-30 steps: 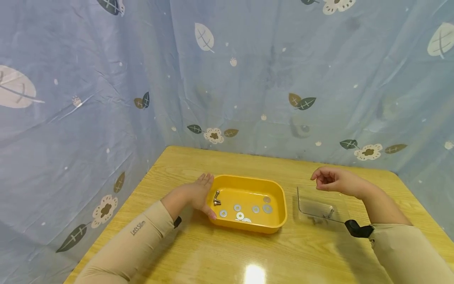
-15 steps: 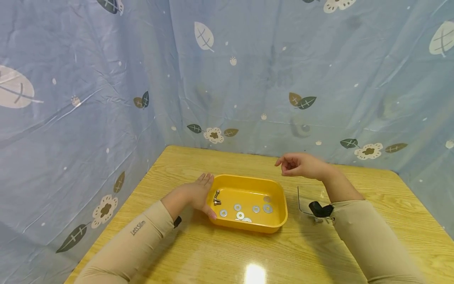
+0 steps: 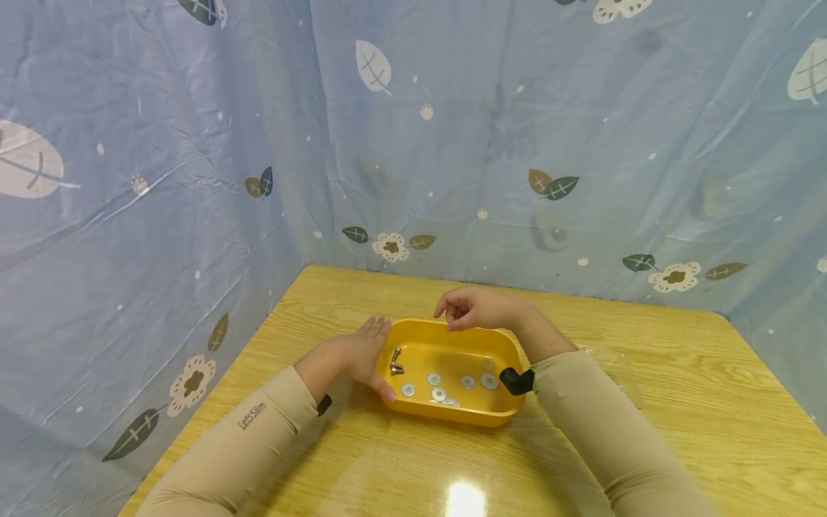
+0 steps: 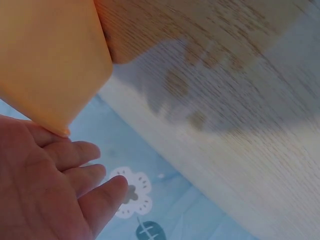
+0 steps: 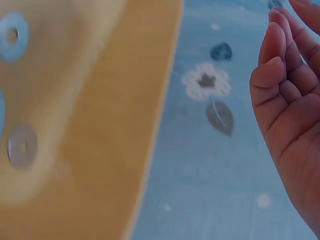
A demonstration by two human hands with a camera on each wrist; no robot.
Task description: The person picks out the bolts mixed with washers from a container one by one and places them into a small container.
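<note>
A yellow plastic tray (image 3: 446,362) lies on the table in the head view. My left hand (image 3: 362,355) rests against its left end, fingers straight and thumb over the near rim. In the left wrist view the left hand (image 4: 55,175) touches the tray's corner. Over the far rim hovers my right hand (image 3: 481,309), fingers loosely curled. The right wrist view shows no object in the right hand (image 5: 295,100), though some fingertips are cut off. A few small bolts (image 3: 396,361) sit at the tray's left end. Several flat washers (image 3: 439,394) are scattered across its floor.
A clear plastic box (image 3: 620,366) stands right of the tray, partly hidden by the right forearm. A black wrist mount (image 3: 517,381) hangs over the tray's right end. Patterned blue cloth (image 3: 452,143) encloses the wooden table (image 3: 362,459) at the back and sides.
My right hand has travelled left, from above the clear box to the tray's far rim. The right forearm now covers part of the box. My left hand and the tray stay in place.
</note>
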